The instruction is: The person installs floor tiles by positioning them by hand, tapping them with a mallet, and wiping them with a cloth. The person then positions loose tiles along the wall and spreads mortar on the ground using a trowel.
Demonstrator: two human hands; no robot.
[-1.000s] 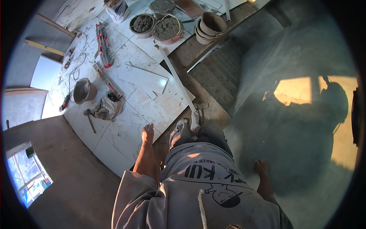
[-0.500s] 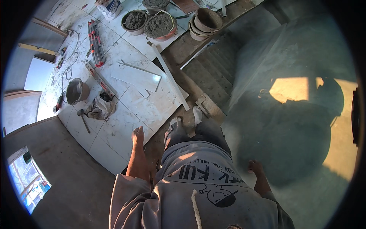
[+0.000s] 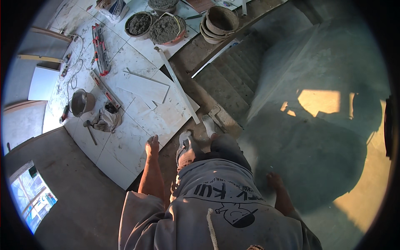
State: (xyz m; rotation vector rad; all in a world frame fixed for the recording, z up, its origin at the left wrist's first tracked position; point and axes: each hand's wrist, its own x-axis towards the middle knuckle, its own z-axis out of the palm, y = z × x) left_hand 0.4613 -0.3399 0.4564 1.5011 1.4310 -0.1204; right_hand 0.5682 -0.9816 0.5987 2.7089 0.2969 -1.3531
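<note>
My left hand [image 3: 152, 144] hangs beside my left leg over the edge of the white tiled floor [image 3: 112, 154], fingers loosely bent and empty. My right hand [image 3: 274, 181] hangs at my other side over shaded grey concrete, fingers slightly apart and empty. My feet [image 3: 208, 127] stand on rough concrete along the tiles' edge. Nearest my left hand lie cut white tiles [image 3: 143, 86], a long pale strip [image 3: 177, 85], a rubber mallet [image 3: 91, 133], a crumpled sack [image 3: 102, 123] and a spirit level [image 3: 104, 87].
A stairwell [image 3: 229, 79] descends ahead beside a grey wall. Mortar-filled buckets [image 3: 166, 31], stacked empty buckets [image 3: 221, 23], a red tile cutter [image 3: 100, 50], an empty bucket [image 3: 81, 102] and cables lie on the tiled floor. A window opening [image 3: 31, 193] shows at lower left.
My view has shifted a little, moving the floor items left in the picture. My feet have moved slightly left in view; both hands still hang empty at my sides.
</note>
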